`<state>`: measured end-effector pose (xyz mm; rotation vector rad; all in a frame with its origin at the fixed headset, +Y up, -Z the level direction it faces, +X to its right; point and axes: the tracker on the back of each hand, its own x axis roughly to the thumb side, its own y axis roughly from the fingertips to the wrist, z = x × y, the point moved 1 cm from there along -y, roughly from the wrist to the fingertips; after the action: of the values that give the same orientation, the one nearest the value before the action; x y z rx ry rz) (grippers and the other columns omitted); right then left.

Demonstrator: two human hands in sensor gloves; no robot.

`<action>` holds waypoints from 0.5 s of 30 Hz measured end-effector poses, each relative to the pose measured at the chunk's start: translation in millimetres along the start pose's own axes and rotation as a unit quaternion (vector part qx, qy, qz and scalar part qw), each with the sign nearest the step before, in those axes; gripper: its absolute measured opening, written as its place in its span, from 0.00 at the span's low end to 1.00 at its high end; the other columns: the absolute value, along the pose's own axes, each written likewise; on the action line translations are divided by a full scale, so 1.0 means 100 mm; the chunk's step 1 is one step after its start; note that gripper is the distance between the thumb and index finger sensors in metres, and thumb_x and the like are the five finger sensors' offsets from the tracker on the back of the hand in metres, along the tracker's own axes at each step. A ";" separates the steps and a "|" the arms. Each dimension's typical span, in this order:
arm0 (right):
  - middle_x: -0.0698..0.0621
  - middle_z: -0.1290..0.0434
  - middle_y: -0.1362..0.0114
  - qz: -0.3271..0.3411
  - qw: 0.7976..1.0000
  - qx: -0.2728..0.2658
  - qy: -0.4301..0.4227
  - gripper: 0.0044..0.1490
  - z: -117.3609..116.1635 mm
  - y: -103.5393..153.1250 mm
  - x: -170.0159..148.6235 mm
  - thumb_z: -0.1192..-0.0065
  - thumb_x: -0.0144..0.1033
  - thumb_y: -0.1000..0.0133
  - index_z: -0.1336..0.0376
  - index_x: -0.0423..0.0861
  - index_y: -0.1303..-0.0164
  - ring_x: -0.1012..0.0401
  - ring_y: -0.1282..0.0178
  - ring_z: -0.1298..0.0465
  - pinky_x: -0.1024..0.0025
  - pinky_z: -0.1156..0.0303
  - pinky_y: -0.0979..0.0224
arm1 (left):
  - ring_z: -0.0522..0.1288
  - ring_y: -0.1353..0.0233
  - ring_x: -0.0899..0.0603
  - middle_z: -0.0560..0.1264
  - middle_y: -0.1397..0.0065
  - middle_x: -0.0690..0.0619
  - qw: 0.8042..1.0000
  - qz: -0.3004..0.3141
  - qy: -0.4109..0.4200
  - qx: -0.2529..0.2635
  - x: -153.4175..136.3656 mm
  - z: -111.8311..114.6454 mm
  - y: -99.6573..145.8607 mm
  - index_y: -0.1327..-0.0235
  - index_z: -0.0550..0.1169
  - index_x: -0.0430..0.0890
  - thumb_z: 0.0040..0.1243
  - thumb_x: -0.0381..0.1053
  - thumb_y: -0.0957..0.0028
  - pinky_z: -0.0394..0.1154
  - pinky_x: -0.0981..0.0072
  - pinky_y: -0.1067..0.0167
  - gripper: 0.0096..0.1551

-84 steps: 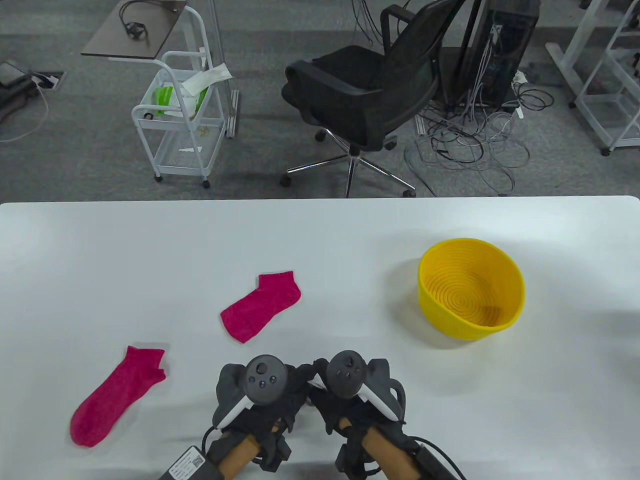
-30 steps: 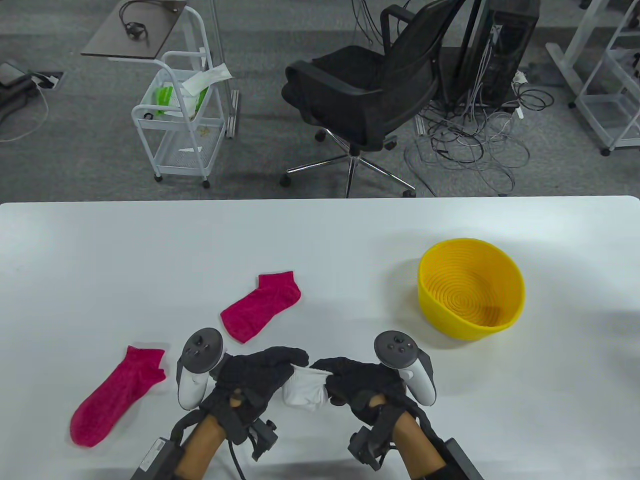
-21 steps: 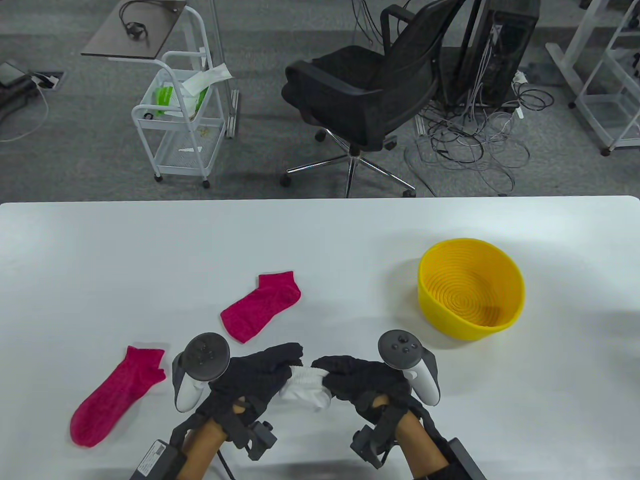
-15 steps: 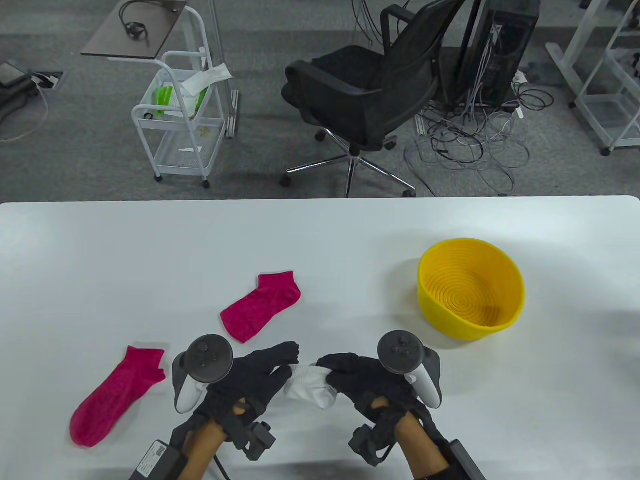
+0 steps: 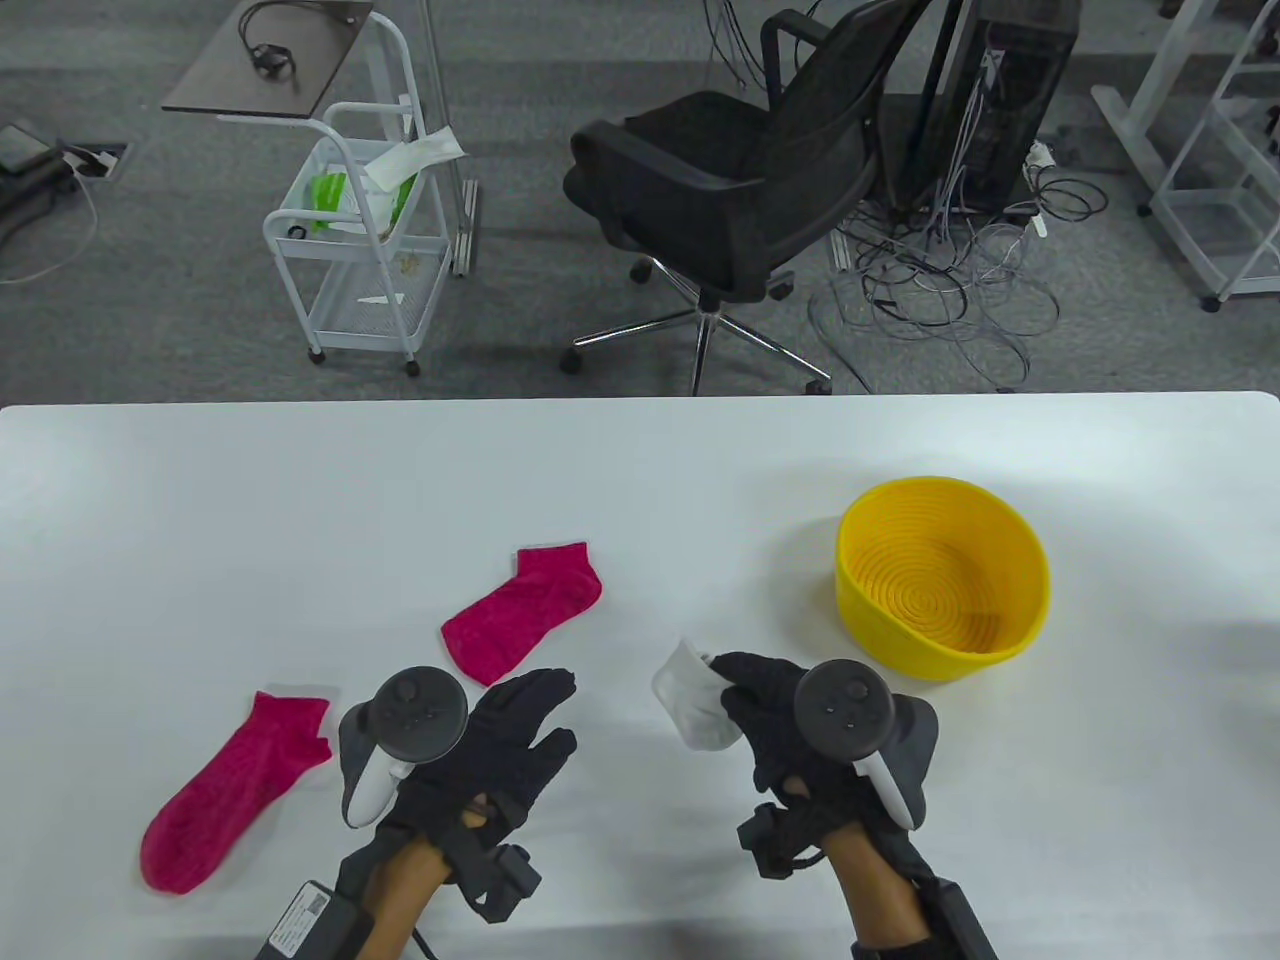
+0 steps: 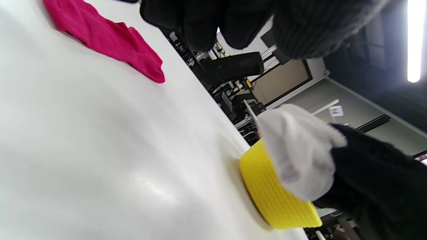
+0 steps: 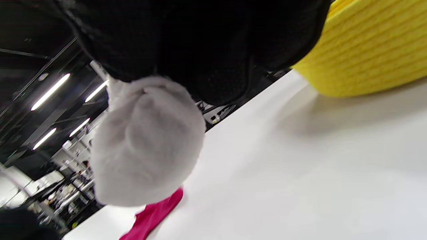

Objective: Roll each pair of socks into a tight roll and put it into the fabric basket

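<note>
White sock roll (image 5: 692, 703) sits gripped in right hand (image 5: 790, 715) fingers (image 5: 738, 672); left hand (image 5: 495, 745) relaxed.

1. left hand (image 5: 500, 745), right hand (image 5: 775, 715): black knit sensor gloves.
2. Dark grey round-headed tracker with white handle strapped on each back.
3. Black wrist modules, black cables, labelled grey box at left forearm.
</note>
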<state>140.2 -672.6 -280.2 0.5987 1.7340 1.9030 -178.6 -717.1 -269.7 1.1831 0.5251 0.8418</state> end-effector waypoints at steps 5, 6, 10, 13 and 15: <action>0.59 0.17 0.39 -0.033 0.999 -0.038 0.008 0.25 0.30 -0.22 -0.08 0.27 0.47 0.53 0.28 0.60 0.44 0.63 0.44 0.15 0.54 0.24 0.35 | 0.56 0.18 0.38 0.62 0.18 0.49 1.000 0.021 0.002 0.011 0.05 -0.01 0.01 0.28 0.67 0.53 0.59 0.62 0.57 0.52 0.45 0.26 0.41; 0.59 0.16 0.40 -0.041 0.998 -0.048 0.015 0.25 0.35 -0.26 -0.10 0.27 0.47 0.53 0.28 0.60 0.44 0.63 0.44 0.14 0.54 0.23 0.35 | 0.56 0.18 0.38 0.62 0.18 0.49 1.000 0.021 0.001 0.011 0.06 -0.01 0.02 0.28 0.67 0.53 0.59 0.62 0.57 0.52 0.45 0.26 0.41; 0.58 0.16 0.40 -0.097 0.991 -0.092 0.033 0.25 0.64 -0.48 -0.22 0.27 0.47 0.53 0.28 0.60 0.44 0.63 0.45 0.14 0.54 0.23 0.36 | 0.55 0.17 0.38 0.62 0.18 0.49 1.000 0.023 0.000 0.011 0.07 -0.02 0.03 0.28 0.67 0.53 0.59 0.62 0.57 0.52 0.45 0.26 0.41; 0.58 0.16 0.40 -0.140 0.982 -0.119 0.034 0.25 0.81 -0.62 -0.35 0.27 0.47 0.53 0.28 0.60 0.44 0.64 0.46 0.14 0.55 0.23 0.36 | 0.55 0.17 0.38 0.61 0.18 0.49 1.000 0.024 0.003 0.011 0.07 -0.03 0.02 0.27 0.66 0.53 0.59 0.62 0.57 0.51 0.45 0.26 0.41; 0.59 0.16 0.40 -0.176 0.974 -0.133 0.043 0.25 0.94 -0.71 -0.48 0.27 0.48 0.53 0.28 0.60 0.44 0.64 0.45 0.14 0.55 0.23 0.36 | 0.55 0.17 0.38 0.61 0.18 0.49 1.000 0.023 0.005 0.012 0.06 -0.04 0.03 0.27 0.66 0.53 0.59 0.62 0.57 0.51 0.45 0.26 0.41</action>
<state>240.6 -624.3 -341.7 0.1007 1.4817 1.8792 -178.3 -709.4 -267.8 1.2163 0.5188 0.8834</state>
